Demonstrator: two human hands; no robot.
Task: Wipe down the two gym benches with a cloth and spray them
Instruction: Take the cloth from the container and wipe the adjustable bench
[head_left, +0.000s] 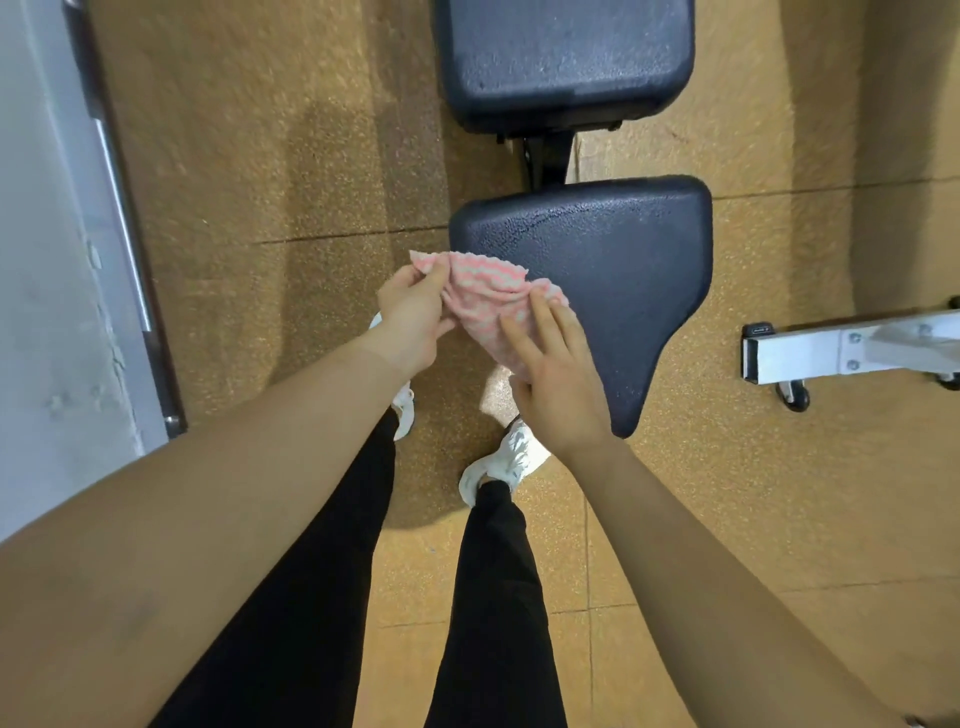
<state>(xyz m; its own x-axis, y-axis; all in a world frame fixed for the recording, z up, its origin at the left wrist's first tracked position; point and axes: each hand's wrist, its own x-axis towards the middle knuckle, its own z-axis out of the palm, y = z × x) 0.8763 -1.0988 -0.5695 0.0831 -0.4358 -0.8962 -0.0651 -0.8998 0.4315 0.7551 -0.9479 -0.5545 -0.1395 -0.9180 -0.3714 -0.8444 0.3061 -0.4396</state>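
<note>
Head view, mid-frame: your left hand (413, 312) pinches a corner of the pink cloth (480, 293) while your right hand (558, 382) lies flat-fingered on it, seemingly folding it for wiping, over the bench seat (613, 265).

speckled tan floor (260, 156), white wall (31, 260)

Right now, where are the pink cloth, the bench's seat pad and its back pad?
pink cloth (483, 304): head view, fabric middle.
seat pad (613, 270): head view, bare top.
back pad (566, 57): head view, top surface.
</note>
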